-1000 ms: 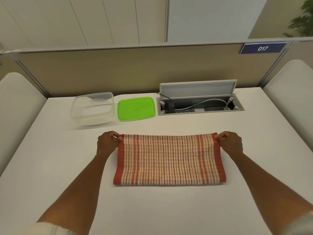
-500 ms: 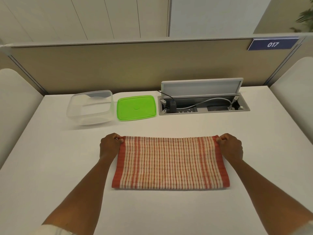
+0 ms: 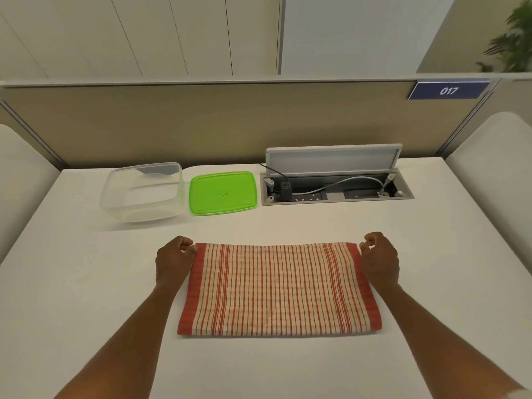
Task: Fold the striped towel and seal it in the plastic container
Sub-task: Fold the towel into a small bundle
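The striped towel [image 3: 277, 287], red and cream with red side bands, lies flat on the white table [image 3: 86, 283], folded into a wide rectangle. My left hand [image 3: 174, 262] rests at its far left corner, fingers curled and pinching the edge. My right hand [image 3: 380, 260] is at the far right corner, fingers curled against that edge. The clear plastic container [image 3: 144, 192] stands open and empty at the back left. Its green lid [image 3: 223, 192] lies flat just right of it.
An open cable box [image 3: 336, 188] with its raised flap, plugs and a grey cable sits in the table at the back right. A beige partition [image 3: 201, 125] runs along the far edge. White chair backs stand at both sides.
Both hands stay at the towel's far corners and the towel has settled flat. Only the view has shifted slightly.
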`<state>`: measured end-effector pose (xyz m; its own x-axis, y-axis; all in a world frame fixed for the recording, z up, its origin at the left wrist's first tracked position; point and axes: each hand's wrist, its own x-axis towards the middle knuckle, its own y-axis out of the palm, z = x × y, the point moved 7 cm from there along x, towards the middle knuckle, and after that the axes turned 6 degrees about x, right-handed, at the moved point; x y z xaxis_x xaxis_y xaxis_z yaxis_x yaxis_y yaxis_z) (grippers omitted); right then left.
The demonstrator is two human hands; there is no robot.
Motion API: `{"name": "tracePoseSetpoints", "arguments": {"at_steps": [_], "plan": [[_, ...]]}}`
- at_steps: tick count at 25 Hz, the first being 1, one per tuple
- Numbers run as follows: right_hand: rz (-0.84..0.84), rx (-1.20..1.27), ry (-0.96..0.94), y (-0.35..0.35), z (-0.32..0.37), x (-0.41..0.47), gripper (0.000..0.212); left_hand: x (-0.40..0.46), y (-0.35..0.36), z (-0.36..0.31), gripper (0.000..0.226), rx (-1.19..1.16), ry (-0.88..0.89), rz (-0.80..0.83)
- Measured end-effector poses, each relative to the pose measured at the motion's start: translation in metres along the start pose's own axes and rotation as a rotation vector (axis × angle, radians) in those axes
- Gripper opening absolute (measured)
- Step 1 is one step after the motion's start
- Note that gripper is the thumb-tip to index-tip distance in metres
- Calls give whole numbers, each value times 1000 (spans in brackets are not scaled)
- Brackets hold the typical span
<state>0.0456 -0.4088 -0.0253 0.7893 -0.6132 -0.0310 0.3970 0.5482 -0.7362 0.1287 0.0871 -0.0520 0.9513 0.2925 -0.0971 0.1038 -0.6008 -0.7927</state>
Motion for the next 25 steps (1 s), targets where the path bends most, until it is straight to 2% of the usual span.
{"name": "tracePoseSetpoints", "arguments": {"at_steps": [3, 5, 10, 14, 19, 21, 25], "plan": [[0, -22, -103, 15, 18, -22, 22, 2, 3, 3, 30, 50, -59, 32], [71, 14, -208, 37, 43, -55, 20, 4, 9, 0, 33, 115, -82, 95], [434, 92, -493, 113, 131, -177, 30, -6, 6, -11, 30, 158, -171, 178], [645, -5, -581, 165, 170, -253, 48, -7, 7, -7, 30, 219, -221, 265], [630, -265, -673, 203, 169, -288, 62, -4, 9, 1, 18, 190, -200, 291], [581, -327, -719, 212, 166, -296, 57, -4, 9, -2, 13, 174, -154, 298], [383, -353, -821, 217, 164, -306, 38, 0, 8, 1, 17, 129, -76, 291]]}}
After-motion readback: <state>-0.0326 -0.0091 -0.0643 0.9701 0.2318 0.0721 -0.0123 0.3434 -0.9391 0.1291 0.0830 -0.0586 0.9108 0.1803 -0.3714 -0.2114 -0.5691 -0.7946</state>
